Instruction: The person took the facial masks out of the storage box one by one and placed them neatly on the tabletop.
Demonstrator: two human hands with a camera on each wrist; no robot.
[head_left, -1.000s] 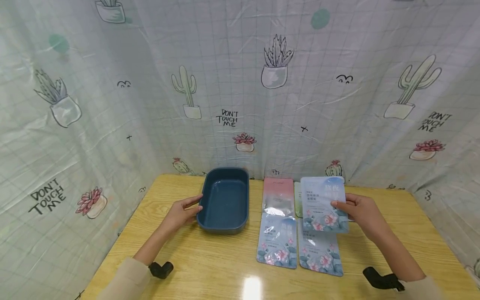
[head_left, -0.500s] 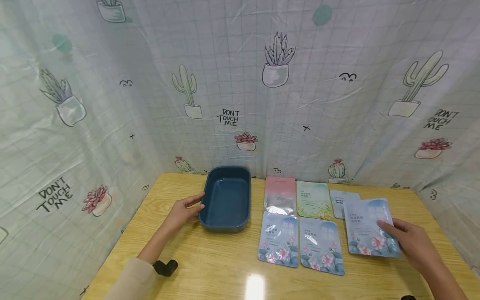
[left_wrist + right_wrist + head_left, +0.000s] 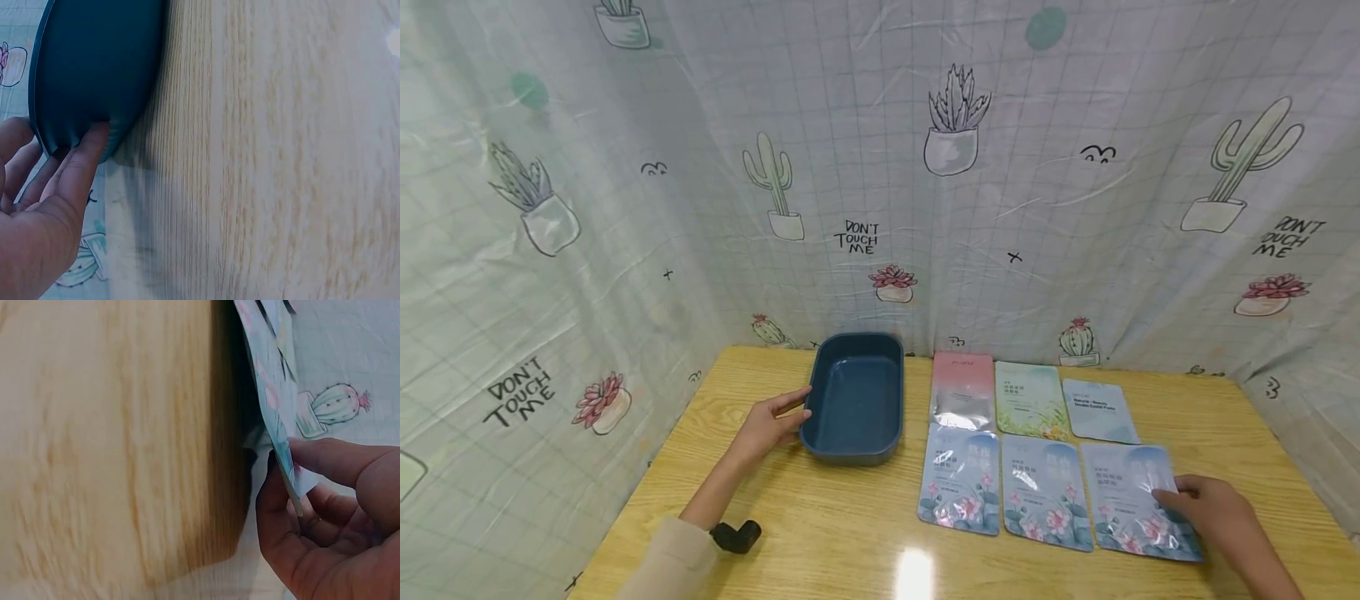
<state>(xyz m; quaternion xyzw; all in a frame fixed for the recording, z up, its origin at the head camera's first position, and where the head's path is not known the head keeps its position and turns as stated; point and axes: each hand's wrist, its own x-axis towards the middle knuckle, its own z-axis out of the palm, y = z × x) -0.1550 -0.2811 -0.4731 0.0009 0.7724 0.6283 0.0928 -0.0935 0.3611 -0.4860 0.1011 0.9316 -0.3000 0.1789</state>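
Note:
My right hand (image 3: pixel 1216 510) pinches the right edge of a blue sachet (image 3: pixel 1131 496) with pink lotus flowers, thumb on top. In the right wrist view the held sachet (image 3: pixel 272 394) is tilted, with its edge between thumb and fingers. Two matching sachets, a left one (image 3: pixel 960 479) and a middle one (image 3: pixel 1047 492), lie beside it in the front row. At the left, my left hand (image 3: pixel 769 429) touches the side of a dark blue rectangular bin (image 3: pixel 852 458). The left wrist view shows its fingers (image 3: pixel 84 159) extended against the bin's wall.
Behind the front row lie a pink and silver sachet (image 3: pixel 962 387), a green floral sachet (image 3: pixel 1032 400) and a smaller pale blue sachet (image 3: pixel 1101 411). A printed curtain (image 3: pixel 850 167) hangs along the back and sides of the wooden table (image 3: pixel 820 533).
My right hand has carried the blue sachet right and then down toward the table, into line with the front row. The back-row sachets are uncovered. My left hand stays at the bin.

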